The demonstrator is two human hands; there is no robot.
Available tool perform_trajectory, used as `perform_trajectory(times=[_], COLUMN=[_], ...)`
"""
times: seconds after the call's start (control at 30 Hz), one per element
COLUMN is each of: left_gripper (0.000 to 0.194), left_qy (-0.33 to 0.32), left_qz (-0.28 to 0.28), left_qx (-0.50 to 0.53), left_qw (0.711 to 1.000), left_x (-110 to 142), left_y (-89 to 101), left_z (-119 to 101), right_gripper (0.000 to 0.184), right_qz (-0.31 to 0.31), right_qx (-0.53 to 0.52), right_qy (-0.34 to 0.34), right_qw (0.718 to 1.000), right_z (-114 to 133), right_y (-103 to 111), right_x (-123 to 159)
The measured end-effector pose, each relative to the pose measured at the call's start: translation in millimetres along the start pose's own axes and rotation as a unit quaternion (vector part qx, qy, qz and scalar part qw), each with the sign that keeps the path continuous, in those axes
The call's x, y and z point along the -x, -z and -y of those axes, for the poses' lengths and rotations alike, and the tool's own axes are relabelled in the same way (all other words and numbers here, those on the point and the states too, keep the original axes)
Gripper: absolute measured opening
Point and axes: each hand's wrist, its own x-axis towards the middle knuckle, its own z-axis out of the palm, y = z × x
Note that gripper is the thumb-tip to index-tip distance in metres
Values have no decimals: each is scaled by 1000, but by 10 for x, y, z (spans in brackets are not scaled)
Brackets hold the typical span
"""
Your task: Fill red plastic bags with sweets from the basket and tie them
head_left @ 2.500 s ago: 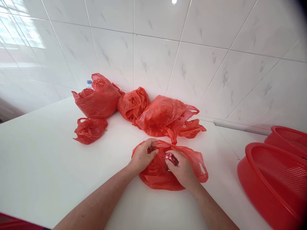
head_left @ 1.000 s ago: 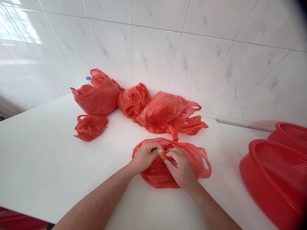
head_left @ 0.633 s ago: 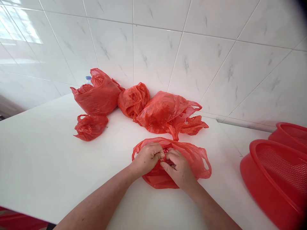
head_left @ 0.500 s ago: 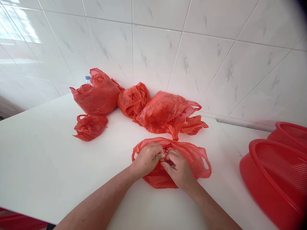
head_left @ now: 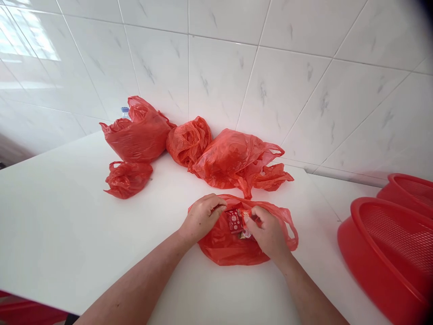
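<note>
An open red plastic bag (head_left: 233, 255) lies on the white table, its mouth facing up. My left hand (head_left: 203, 217) is over the bag's left side, fingers curled with the tips together near the far rim; whether they grip the film is hard to see. Between the thumb and fingers of my right hand (head_left: 269, 231) is a small orange-red packet (head_left: 246, 215), held above the bag's opening. Inside the bag, a dark red printed packet (head_left: 234, 221) lies beside another small wrapped packet (head_left: 246, 234), partly covered by my right hand.
Several red plastic bags stand along the tiled wall, among them a tall one (head_left: 137, 137), a bundled one (head_left: 188, 141) and a bulky one (head_left: 233, 155). A small bag (head_left: 128, 179) sits nearer. Red mesh baskets (head_left: 379, 253) are at the right. A bottle cap (head_left: 125, 109) shows behind.
My hands have moved apart, the left one leftward and the right one rightward with the orange-red packet. More of the packets in the bag is now visible.
</note>
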Motion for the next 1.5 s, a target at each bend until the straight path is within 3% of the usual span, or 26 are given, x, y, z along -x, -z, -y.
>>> perform_trajectory(times=[0.1, 0.23, 0.4, 0.53, 0.7, 0.83, 1.03, 1.3, 1.43, 1.5], left_gripper=[15, 24, 13, 9, 11, 14, 15, 10, 10, 10], left_qy=[-27, -77, -84, -27, 32, 37, 46, 18, 22, 27], left_qz=[14, 65, 100, 96, 82, 75, 86, 125, 71, 48], left_qx=[-1, 16, 21, 6, 2, 1, 35, 39, -19, -32], left_qw=[1000, 995, 991, 995, 996, 996, 995, 991, 997, 998], left_x=[19, 38, 28, 33, 29, 7, 23, 30, 21, 11], left_y=[-25, -53, -70, -62, -23, -12, -44, -25, -41, -40], left_z=[-15, -41, -36, -40, -47, -23, -38, -43, -3, 6], right_gripper=[23, 18, 8, 2, 9, 14, 12, 14, 22, 24], right_qz=[21, 15, 32, 47, 56, 67, 80, 75, 68, 43], right_qx=[-10, 49, 35, 8, -9, -30, -42, -54, -89, -57], right_qy=[5, 61, 69, 55, 18, -5, 64, 59, -13, -34], right_qw=[1000, 997, 996, 997, 998, 997, 994, 994, 994, 997], right_z=[3, 51, 78, 80, 64, 46, 65, 86, 48, 22], right_y=[-25, -120, -175, -141, -93, -81, -114, -102, -97, -124], right_x=[6, 39, 50, 23, 12, 27, 35, 32, 37, 34])
